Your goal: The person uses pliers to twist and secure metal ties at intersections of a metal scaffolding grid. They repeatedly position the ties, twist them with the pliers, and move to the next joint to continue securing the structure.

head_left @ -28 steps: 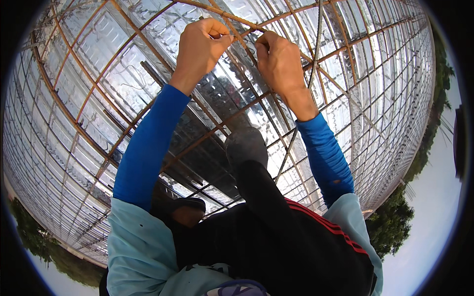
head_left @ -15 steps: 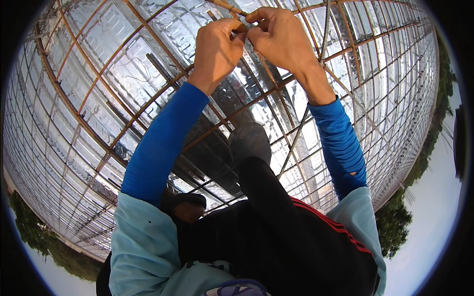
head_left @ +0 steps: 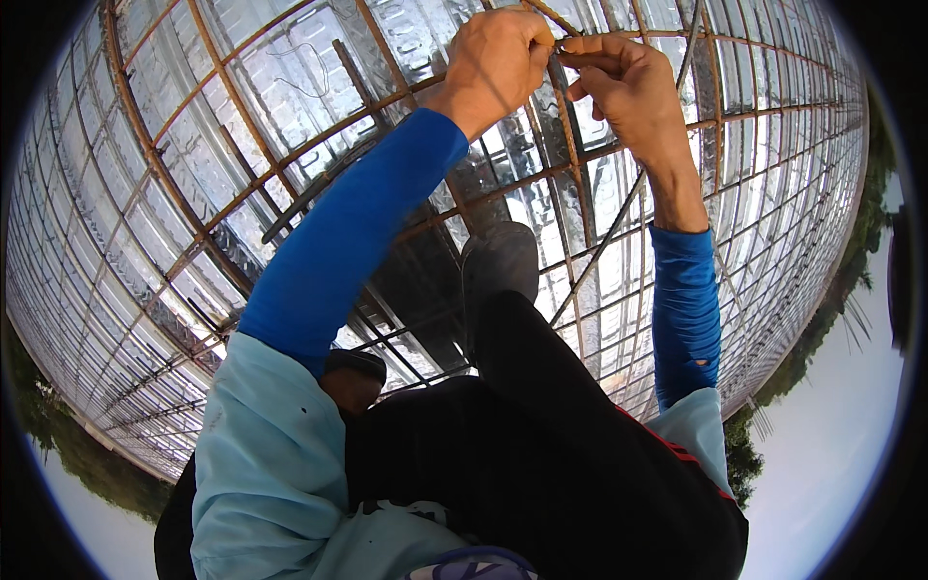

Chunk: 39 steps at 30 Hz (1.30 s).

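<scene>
At the top of the view both hands meet over a crossing of rusty reinforcing bars (head_left: pixel 570 126). My left hand (head_left: pixel 495 70) is closed, its back toward me, fingertips at the crossing. Just to its right, my right hand (head_left: pixel 640 101) has its fingers bent and its fingertips drawn together at the same spot. Whatever lies between the fingertips is too small or hidden to make out. A dark rod with a rounded end (head_left: pixel 274 234) lies partly under my left forearm.
The bar grid spreads on all sides above shiny ribbed metal sheeting (head_left: pixel 319 82). A thin loose wire (head_left: pixel 302 72) lies at the upper left. My shoe (head_left: pixel 498 261) rests amid the bars, and a diagonal bar (head_left: pixel 609 237) crosses right of it. Trees stand beyond the edges.
Both hands have shifted right in the view and drawn slightly apart. My left forearm now reaches farther across. The grid has moved downward and to the right in the picture.
</scene>
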### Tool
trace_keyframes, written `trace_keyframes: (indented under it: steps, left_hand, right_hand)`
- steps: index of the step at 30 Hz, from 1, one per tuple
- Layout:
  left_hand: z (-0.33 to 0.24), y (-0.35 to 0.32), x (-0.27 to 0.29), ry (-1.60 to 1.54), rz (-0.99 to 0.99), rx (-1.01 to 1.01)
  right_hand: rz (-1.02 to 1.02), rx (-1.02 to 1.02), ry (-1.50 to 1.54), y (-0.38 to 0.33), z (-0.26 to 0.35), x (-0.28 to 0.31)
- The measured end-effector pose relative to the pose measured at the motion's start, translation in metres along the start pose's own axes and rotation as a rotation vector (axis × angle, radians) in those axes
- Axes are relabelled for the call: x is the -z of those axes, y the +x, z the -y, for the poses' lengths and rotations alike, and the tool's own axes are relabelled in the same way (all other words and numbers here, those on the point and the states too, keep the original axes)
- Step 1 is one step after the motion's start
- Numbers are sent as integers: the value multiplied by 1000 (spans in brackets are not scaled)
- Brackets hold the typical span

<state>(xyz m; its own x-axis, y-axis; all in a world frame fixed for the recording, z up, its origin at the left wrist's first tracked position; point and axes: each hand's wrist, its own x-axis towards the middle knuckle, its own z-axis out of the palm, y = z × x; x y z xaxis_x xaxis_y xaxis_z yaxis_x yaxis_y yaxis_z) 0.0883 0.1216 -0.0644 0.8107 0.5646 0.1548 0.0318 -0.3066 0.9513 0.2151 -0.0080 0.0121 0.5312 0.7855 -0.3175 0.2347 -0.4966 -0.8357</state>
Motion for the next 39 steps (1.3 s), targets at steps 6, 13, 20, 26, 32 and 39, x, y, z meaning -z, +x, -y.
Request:
trace_keyframes:
  steps: [6,13,20,26,32,39]
  left_hand:
    - [16,-11,-27,213,-245,-75]
    - [4,-15,-17,55,-152,-76]
    - [2,-12,-10,139,-146,-140]
    - [-20,-1,8,-249,93,40]
    - [15,9,-7,-835,145,383]
    - [28,9,11,-50,82,-221]
  right_hand:
    - [-70,-87,-17,-8,12,-9]
    - [-11,18,-307,7,9,-2]
    - [327,-36,-302,27,46,24]
    - [234,-44,-239,7,60,102]
    - [123,-107,80,-24,-10,59]
    - [-77,59,67,-10,-31,-14]
